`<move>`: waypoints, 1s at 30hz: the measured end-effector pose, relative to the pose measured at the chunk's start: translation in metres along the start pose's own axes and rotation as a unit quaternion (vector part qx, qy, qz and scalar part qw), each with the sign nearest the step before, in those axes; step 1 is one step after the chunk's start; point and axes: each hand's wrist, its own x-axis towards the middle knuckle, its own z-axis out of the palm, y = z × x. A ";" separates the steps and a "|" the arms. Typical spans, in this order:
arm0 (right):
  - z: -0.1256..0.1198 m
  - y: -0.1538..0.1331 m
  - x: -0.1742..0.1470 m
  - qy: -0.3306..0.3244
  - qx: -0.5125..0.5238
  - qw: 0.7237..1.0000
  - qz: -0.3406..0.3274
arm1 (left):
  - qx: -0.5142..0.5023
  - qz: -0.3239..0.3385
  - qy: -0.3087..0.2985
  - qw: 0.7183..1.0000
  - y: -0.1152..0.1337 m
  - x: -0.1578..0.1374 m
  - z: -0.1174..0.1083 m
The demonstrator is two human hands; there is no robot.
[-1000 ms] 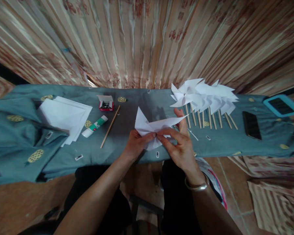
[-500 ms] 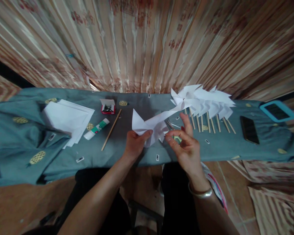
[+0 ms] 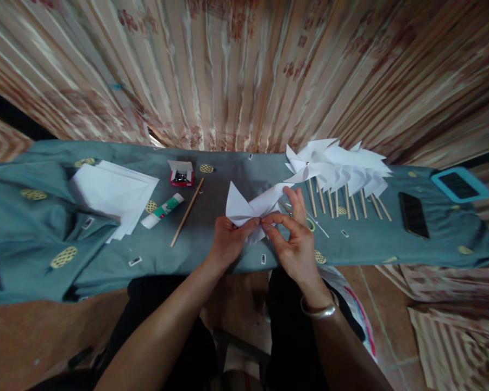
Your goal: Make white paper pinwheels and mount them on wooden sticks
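A white paper pinwheel (image 3: 258,206), with its corners folded in, is gripped between the thumb and fingers of my left hand (image 3: 230,239). My right hand (image 3: 291,244) has its thumb and forefinger pinched at the pinwheel's centre; whatever is between those fingertips is too small to make out. Its other fingers rise beside the right blade. Behind my right hand lie scissors (image 3: 311,224), partly hidden. To the left are a bare wooden stick (image 3: 187,212), a glue stick (image 3: 163,210) and a small red and white box (image 3: 181,176) holding shiny metal pieces.
A row of white pinwheels on sticks (image 3: 338,163) lies overlapping at the right. Beyond it are a dark phone (image 3: 414,215) and a blue-framed device (image 3: 460,184). White paper sheets (image 3: 114,190) are stacked on the left of the cloth-covered table (image 3: 212,255). A curtain (image 3: 228,81) hangs behind.
My right hand has moved left, bringing its pinched fingertips from the pinwheel's right side to its centre, near my left thumb. More of the scissors shows now.
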 end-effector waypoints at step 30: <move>0.001 0.005 0.000 0.008 0.062 0.997 0.046 | 0.006 -0.012 -0.013 1.000 -0.001 0.000 -0.001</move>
